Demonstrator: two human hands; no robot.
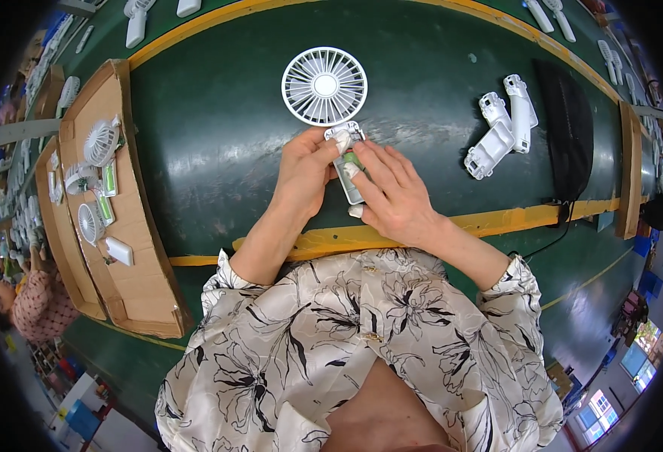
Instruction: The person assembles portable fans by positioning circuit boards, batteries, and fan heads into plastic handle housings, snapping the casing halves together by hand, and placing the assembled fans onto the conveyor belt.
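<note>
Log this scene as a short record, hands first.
Left hand: holds the white handle housing near its upper end
Right hand: fingers over the same housing, by a green part inside it
Finger covers: white, on both hands
Ahead: round white fan head; whether joined to the housing, unclear
Right side: loose white housings, long black item
Left side: cardboard tray holding small white fans

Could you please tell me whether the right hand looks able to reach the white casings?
Probably yes: the right hand touches the white handle, but nothing appears to stand between it and the white casings on the green tabletop.
</note>
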